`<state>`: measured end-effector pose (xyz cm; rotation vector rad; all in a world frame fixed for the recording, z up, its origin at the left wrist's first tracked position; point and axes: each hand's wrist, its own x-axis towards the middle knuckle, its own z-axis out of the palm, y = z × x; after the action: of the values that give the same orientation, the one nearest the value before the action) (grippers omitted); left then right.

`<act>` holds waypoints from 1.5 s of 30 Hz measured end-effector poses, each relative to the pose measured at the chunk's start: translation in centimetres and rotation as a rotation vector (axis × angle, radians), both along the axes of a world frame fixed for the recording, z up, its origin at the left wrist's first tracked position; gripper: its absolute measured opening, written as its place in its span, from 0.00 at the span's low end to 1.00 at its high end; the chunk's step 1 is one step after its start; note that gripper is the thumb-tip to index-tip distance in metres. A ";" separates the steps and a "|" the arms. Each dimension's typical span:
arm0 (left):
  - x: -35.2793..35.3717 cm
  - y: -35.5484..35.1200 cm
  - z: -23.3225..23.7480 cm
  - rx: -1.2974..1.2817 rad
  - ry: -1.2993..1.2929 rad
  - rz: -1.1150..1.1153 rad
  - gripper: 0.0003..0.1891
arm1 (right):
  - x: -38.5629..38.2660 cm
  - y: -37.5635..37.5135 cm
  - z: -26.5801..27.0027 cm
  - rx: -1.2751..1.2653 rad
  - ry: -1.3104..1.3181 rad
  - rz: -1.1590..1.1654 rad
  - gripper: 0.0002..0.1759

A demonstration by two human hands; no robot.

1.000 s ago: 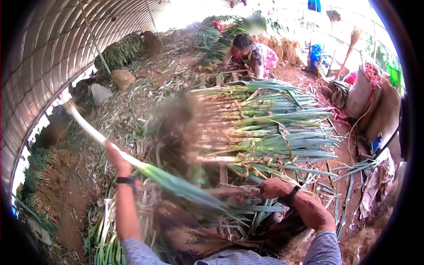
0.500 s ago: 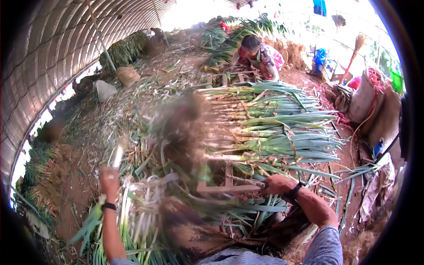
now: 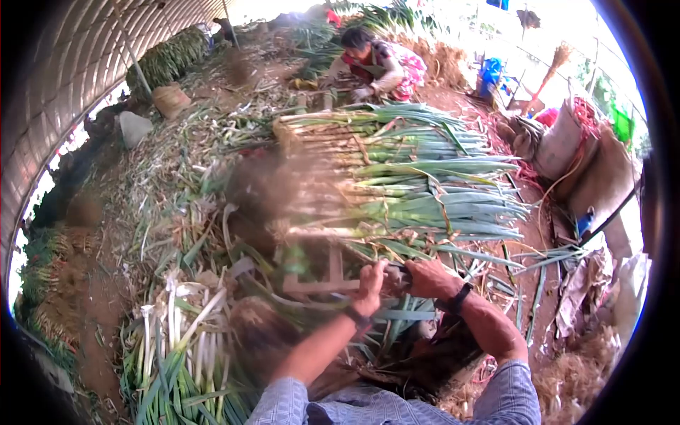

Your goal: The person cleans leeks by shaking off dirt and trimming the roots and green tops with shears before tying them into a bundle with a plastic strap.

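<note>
Though blurry, a dark brownish object [image 3: 397,279] pinched between left hand [image 3: 369,289] and right hand [image 3: 433,278].

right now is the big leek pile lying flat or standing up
Lying flat: the leek pile stretches sideways, pale stems to the left, green leaves to the right.

A: What's the low frame [image 3: 335,263] made of?
B: Wood, apparently: pale, matt, unpolished. The leek leaves [image 3: 453,212] look smooth, with a dull, waxy finish.
A: And the shirt sleeves [image 3: 506,389]?
B: Matt, soft-looking woven cloth. The tall sack [image 3: 563,152] seems coarser; plastic weave or jute, I can't tell.
A: The floor [image 3: 103,312]?
B: Bare earth, rough and matt. The root heap [image 3: 567,382] is dry, wiry and fibrous.
</note>
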<state>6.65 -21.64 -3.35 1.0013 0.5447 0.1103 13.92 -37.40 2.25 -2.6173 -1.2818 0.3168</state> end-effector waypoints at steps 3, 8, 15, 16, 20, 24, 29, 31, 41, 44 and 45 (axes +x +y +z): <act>1.3 1.0 -0.4 -0.014 -0.108 0.024 0.15 | 0.3 -1.0 0.2 0.383 -0.219 0.059 0.18; 3.1 4.6 -1.5 0.916 -0.157 -0.277 0.19 | 3.9 -3.2 0.0 0.012 0.129 -0.144 0.14; 6.8 10.9 -4.4 1.319 -0.169 0.052 0.16 | 4.8 -6.1 -0.5 0.055 0.290 -0.188 0.17; 8.0 11.7 -4.9 1.460 -0.197 0.017 0.16 | 5.2 -6.3 -0.7 0.059 0.284 -0.220 0.17; 11.3 12.9 -4.9 1.744 0.046 -0.409 0.20 | 5.4 -6.6 -0.7 0.091 0.281 -0.214 0.19; 12.2 12.4 -6.7 1.791 0.148 -0.532 0.25 | 5.0 -6.3 0.4 0.067 0.305 -0.178 0.19; 10.7 12.5 -7.5 1.786 -0.028 -0.449 0.18 | 5.3 -6.4 -0.1 0.070 0.320 -0.170 0.18; 9.2 12.4 -7.1 1.786 -0.202 -0.380 0.14 | 5.3 -5.9 0.4 0.070 0.334 -0.161 0.20; 0.1 15.6 -5.4 1.908 -0.652 -0.500 0.15 | 3.8 -4.8 0.6 0.088 0.363 -0.045 0.16; 1.0 15.6 -7.6 2.017 -0.527 -0.474 0.18 | 3.6 -4.0 0.5 0.052 0.342 -0.014 0.17; 1.2 15.2 -7.8 2.040 -0.443 -0.473 0.20 | 3.5 -3.7 0.6 0.039 0.324 0.001 0.17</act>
<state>7.85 -6.45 -11.18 2.9303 -0.4964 0.4942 17.40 -41.11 2.81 -2.4063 -1.1642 0.6770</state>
